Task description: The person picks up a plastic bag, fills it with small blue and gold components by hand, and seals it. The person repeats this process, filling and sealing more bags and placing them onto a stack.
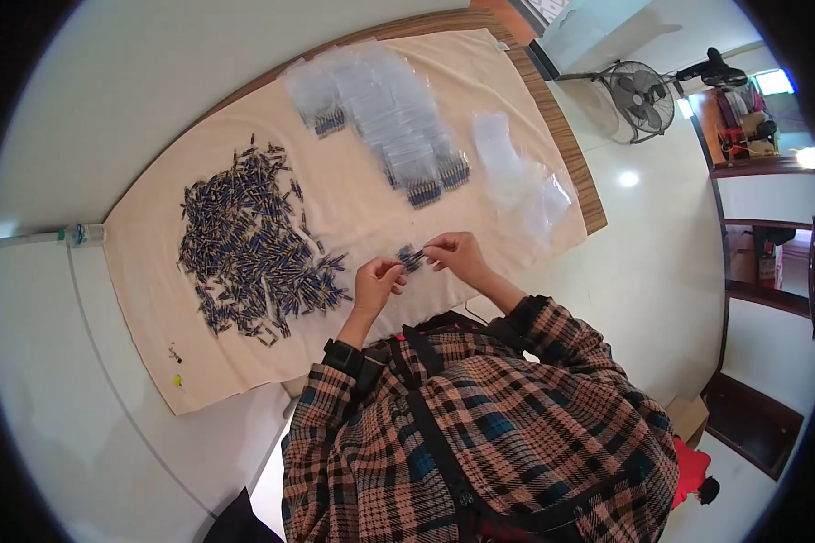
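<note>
At the near edge of the cloth, my left hand (380,283) and my right hand (460,257) face each other, both with fingers closed in a pinch. A small cluster of dark blue pieces with metal tips (409,259) lies between the fingertips. The right fingers pinch a dark slim piece at its right side. The left fingertips meet the cluster's left edge; what exactly they grip is too small to make out. Left of my hands spreads a large loose heap of the same slim blue pieces (244,240) with gold-coloured ends.
Beyond my hands lie overlapping clear plastic bags (380,100) with blue pieces at their near ends. More clear bags (521,176) lie to the right. Beige cloth (154,317) covers the table (570,158). A floor fan (641,100) stands at far right; a yellow bit (177,381) lies at near left.
</note>
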Demonstrator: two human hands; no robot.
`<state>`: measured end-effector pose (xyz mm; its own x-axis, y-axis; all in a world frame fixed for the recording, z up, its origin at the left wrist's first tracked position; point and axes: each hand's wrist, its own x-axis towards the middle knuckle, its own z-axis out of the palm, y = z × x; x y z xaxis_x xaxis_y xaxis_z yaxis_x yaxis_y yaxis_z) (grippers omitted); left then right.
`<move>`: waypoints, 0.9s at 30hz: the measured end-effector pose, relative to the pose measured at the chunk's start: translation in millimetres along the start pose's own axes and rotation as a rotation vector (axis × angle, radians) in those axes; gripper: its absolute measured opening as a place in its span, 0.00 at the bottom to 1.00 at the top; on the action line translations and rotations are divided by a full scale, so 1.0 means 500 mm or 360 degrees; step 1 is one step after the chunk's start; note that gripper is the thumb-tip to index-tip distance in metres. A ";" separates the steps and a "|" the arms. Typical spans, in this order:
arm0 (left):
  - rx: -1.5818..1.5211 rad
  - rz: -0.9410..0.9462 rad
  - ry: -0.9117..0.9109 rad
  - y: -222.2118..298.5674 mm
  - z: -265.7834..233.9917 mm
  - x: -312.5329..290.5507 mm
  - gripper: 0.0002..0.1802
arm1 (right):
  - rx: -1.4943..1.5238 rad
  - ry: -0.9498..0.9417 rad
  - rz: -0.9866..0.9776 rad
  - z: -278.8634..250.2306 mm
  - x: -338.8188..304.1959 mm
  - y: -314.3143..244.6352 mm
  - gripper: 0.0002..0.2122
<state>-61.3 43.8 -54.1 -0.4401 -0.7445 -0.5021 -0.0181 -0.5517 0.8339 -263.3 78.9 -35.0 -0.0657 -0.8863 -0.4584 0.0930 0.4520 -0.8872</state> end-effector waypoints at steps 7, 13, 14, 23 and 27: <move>0.0975 0.0369 0.0212 -0.035 -0.002 0.029 0.08 | -0.0181 0.0223 -0.0038 -0.081 0.030 0.009 0.08; 0.0916 0.0420 0.0218 -0.047 0.002 0.035 0.14 | -0.0110 0.0178 0.0010 -0.052 0.053 0.035 0.08; 0.0922 0.0405 0.0195 -0.046 0.000 0.037 0.15 | -0.0127 0.0173 0.0004 -0.047 0.057 0.038 0.08; 0.1047 0.0367 0.0057 -0.027 -0.002 0.036 0.20 | -0.0034 0.0201 -0.0003 -0.016 0.078 0.049 0.08; 0.1085 0.0410 0.0046 -0.032 -0.005 0.036 0.21 | -0.0076 0.0216 0.0025 -0.003 0.081 0.048 0.08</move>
<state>-66.7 38.4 -76.8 -0.4819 -0.8340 -0.2686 -0.4765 -0.0078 0.8791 -265.3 53.9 -75.1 -0.1988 -0.8589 -0.4720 0.0477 0.4726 -0.8800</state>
